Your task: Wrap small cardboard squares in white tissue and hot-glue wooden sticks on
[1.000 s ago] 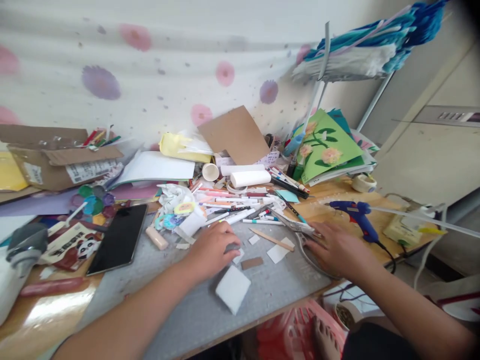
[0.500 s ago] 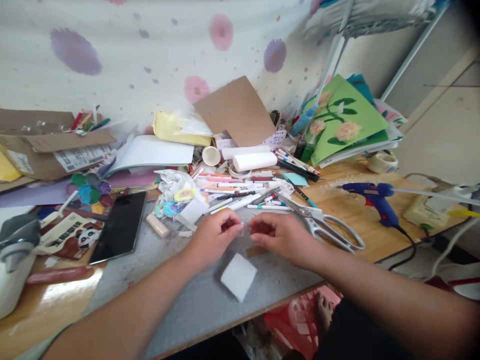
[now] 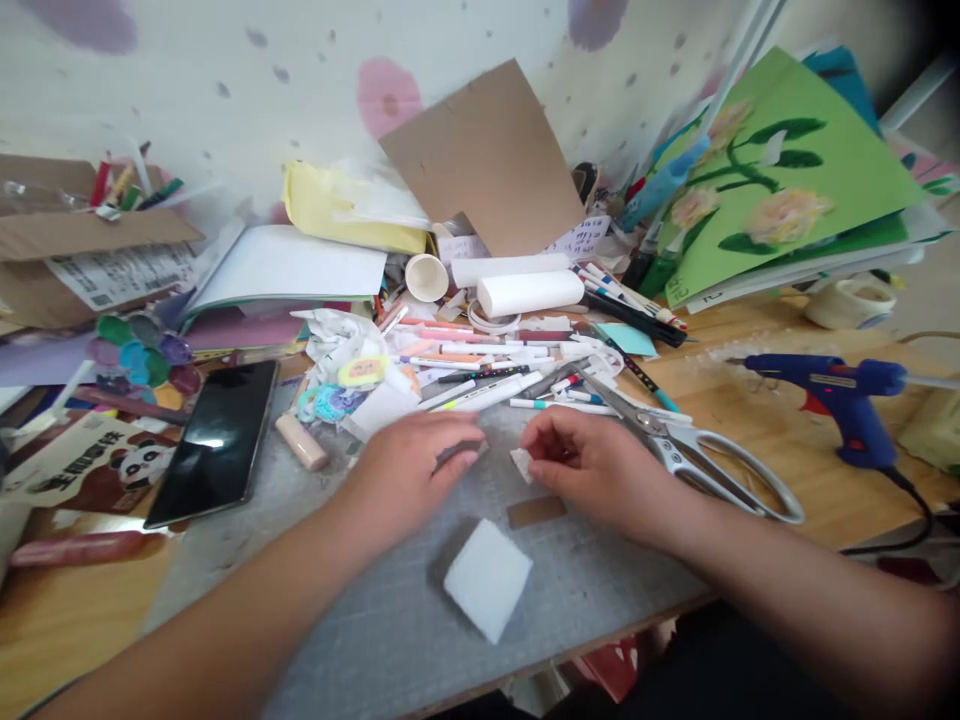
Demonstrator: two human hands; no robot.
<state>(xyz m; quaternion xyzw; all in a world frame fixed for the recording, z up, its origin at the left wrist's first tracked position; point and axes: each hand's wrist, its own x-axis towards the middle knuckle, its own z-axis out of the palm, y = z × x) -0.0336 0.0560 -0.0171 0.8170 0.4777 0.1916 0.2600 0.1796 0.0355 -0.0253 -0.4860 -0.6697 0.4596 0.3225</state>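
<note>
My left hand (image 3: pixel 416 475) is over the grey cutting mat (image 3: pixel 337 590), thumb and fingers pinched together. A small greyish bit shows at its fingertips, too small to name. To its right, my right hand (image 3: pixel 592 460) pinches a small white textured scrap (image 3: pixel 522 465) between thumb and forefinger. The hands are a short way apart. Below them a white foam-like square block (image 3: pixel 489 580) lies on the mat. A small brown strip of cardboard (image 3: pixel 536 512) lies just under my right hand.
Silver scissors (image 3: pixel 712 460) lie beside my right wrist, with a blue glue gun (image 3: pixel 832 395) farther right. Pens and markers (image 3: pixel 487 375) are heaped behind the hands. A black phone (image 3: pixel 217 440) and a beige cylinder (image 3: pixel 301 442) are at left. A brown board (image 3: pixel 487 160) leans at the back.
My hands have moved apart slightly, and the white scrap now shows in my right fingers. The view has shifted closer and downward; more of the brown strip is visible.
</note>
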